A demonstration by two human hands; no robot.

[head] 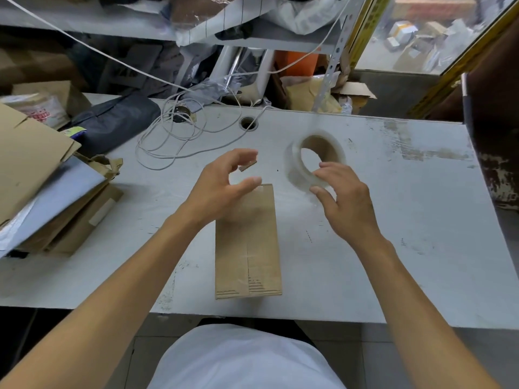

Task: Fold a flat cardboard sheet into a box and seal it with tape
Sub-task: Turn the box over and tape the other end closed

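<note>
Cardboard box (247, 248) flat, brown, clear-taped seam, left hand (222, 189) fingers loosely spread, right hand (341, 202) relaxed

A tangled white cable (179, 136) lies on the table (393, 220), beside a dark bag (118, 122) and stacked cardboard (36, 169).

Tape roll (316, 161) motion-blurred, left hand (224, 183) hiding box (247, 242) top — perhaps taped

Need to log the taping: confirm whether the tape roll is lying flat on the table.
No: the tape roll is tilted up, at the right hand.
</note>
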